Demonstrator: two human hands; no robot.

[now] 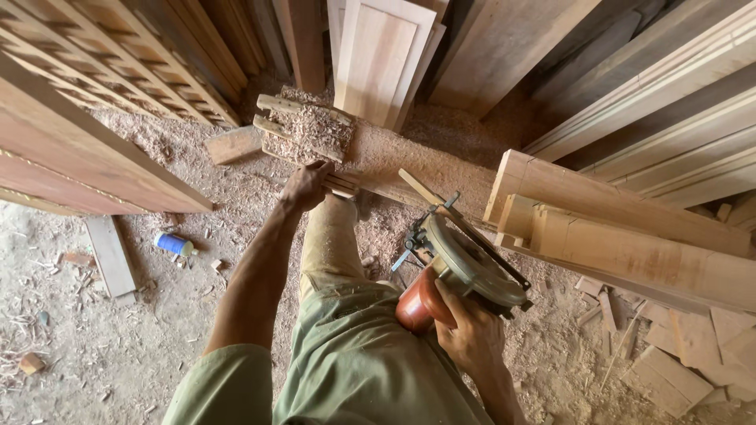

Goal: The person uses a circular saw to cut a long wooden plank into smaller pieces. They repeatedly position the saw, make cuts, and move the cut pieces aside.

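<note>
My right hand (471,337) grips a hand-held circular saw (461,271) by its red motor body; the round metal blade guard points up and away from me, close to the end of a long timber beam (622,228). My left hand (304,186) reaches forward and rests on a low wooden workpiece (315,149) heaped with shavings and sawdust, fingers closed over its edge. My leg in olive trousers (331,252) stretches towards that workpiece, between the two hands.
Planks and panels (386,55) lean against the far wall. A slatted wooden frame (94,94) stands at left. Offcuts (669,370) lie at lower right. A small blue can (173,244) and a short board (110,256) lie on the sawdust-covered floor.
</note>
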